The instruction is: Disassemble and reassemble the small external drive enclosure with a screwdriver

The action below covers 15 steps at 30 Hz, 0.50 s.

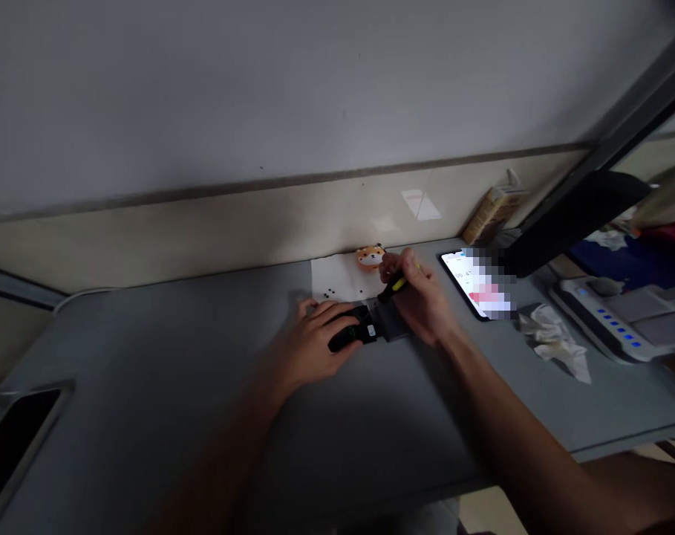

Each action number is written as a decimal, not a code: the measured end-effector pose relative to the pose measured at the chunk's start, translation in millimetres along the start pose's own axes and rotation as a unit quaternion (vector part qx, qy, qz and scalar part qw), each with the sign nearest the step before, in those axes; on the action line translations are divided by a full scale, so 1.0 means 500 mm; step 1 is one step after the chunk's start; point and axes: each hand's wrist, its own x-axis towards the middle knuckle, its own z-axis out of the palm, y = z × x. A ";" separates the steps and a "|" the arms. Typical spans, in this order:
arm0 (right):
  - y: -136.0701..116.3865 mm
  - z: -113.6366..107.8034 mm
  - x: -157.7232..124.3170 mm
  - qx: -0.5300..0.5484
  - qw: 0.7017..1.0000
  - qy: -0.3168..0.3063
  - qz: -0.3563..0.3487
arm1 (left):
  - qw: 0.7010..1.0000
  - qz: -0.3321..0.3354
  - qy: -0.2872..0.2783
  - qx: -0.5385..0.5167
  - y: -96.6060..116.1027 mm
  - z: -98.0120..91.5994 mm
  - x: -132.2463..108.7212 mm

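- left hand (315, 343): fingers clamped over a black device (351, 332) on the desk
- right hand (420, 301): fingers pinch a yellow-and-black screwdriver (397, 284), tip hidden
- risk: a slipping tip could scatter the small black pieces (330, 294) on white paper (342, 279)
- surface: grey desk (148, 357), with a smartphone (471, 282) and crumpled tissue (554, 342), against a pale wall (259, 89)

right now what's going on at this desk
A person is working with both bare hands at a grey desk. The left hand rests on a black plastic device next to a flat grey piece. The right hand holds a slim yellow-and-black tool over them. Beyond, tiny black parts lie on a white paper sheet near an orange cartoon-animal figure.
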 end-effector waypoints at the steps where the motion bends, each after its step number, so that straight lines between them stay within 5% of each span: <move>1: 0.001 -0.001 -0.002 -0.004 1.000 -0.012 0.004 | 1.000 -0.002 -0.001 -0.006 -0.001 0.000 0.000; 15: -0.009 -0.003 -0.003 0.021 0.999 -0.038 0.027 | 1.000 0.003 -0.004 -0.011 -0.014 0.008 -0.001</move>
